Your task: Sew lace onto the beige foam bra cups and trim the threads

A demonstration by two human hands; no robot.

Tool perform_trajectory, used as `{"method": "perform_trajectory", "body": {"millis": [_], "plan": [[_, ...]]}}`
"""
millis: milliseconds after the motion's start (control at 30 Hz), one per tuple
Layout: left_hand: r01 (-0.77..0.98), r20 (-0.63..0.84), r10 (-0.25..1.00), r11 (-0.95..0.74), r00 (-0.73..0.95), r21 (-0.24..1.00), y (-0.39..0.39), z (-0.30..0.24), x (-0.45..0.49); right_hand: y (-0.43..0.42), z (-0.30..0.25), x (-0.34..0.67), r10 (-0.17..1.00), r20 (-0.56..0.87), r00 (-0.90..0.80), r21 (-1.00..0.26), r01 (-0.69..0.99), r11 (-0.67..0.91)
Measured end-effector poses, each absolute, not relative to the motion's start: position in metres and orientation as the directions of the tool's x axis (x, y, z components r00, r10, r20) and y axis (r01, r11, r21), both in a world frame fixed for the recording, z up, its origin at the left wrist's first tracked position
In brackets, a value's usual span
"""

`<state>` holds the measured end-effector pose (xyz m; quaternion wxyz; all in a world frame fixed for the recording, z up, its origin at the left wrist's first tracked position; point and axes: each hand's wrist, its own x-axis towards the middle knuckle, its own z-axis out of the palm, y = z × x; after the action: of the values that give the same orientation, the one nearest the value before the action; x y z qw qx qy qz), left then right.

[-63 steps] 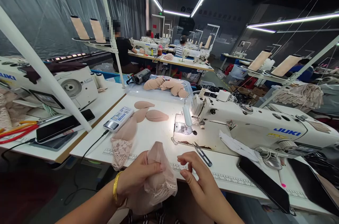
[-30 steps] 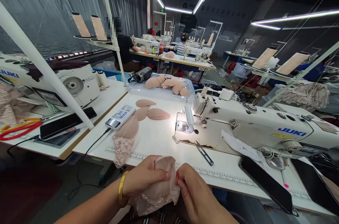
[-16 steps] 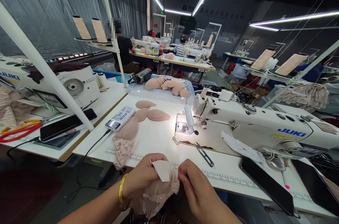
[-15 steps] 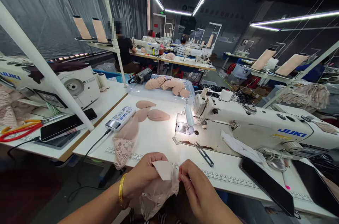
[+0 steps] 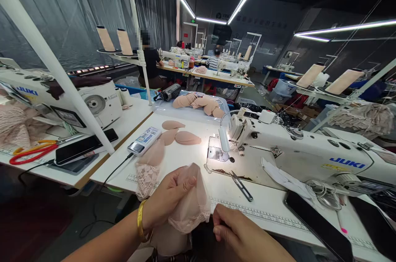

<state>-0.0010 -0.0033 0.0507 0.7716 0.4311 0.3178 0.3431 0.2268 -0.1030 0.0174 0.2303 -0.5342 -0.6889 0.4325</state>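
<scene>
My left hand point(image 5: 168, 198), with a gold bangle at the wrist, is closed on a pale pink bra cup point(image 5: 193, 206) of sheer cloth with a scalloped lace edge. Its thumb presses on the cloth from above. To the right of the cup, a small gap away, my right hand point(image 5: 236, 231) is closed with curled fingers; whether anything is inside them is hidden. Beyond my left hand lies a lace-trimmed cup piece point(image 5: 150, 167) at the table's edge. Several beige pads point(image 5: 187, 138) lie flat further back.
A Juki sewing machine point(image 5: 297, 142) with its lamp lit stands at the right. Thread snips point(image 5: 241, 187) and a black phone point(image 5: 317, 225) lie before it. A white corded device point(image 5: 144, 141) is at left. A plastic tray point(image 5: 167, 109) of pads stands behind; red-handled scissors point(image 5: 34, 152) lie further left.
The bra cup has been turned and raised in my left hand, so its sheer side faces up. My right hand has come off its edge and moved slightly down and right.
</scene>
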Motion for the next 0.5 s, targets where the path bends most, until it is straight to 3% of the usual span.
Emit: {"method": "perform_trajectory", "body": {"millis": [100, 200, 333, 500], "plan": [[-0.198, -0.194, 0.779, 0.376, 0.596, 0.905, -0.009, 0.043, 0.005, -0.093, 0.027, 0.225, 0.970, -0.085, -0.230, -0.932, 0.362, 0.005], [-0.169, -0.177, 0.750, 0.360, 0.637, 0.918, -0.013, 0.038, 0.009, -0.082, 0.019, 0.210, 0.988, -0.017, -0.154, -0.998, 0.060, -0.008], [-0.088, -0.088, 0.766, 0.185, 0.637, 0.979, -0.012, 0.033, 0.006, -0.074, 0.004, 0.188, 0.966, -0.099, -0.238, -0.896, -0.401, -0.191], [-0.058, -0.052, 0.735, 0.124, 0.676, 0.991, -0.009, 0.028, 0.002, -0.076, 0.008, 0.178, 0.954, -0.088, -0.286, -0.848, -0.481, -0.222]]}}
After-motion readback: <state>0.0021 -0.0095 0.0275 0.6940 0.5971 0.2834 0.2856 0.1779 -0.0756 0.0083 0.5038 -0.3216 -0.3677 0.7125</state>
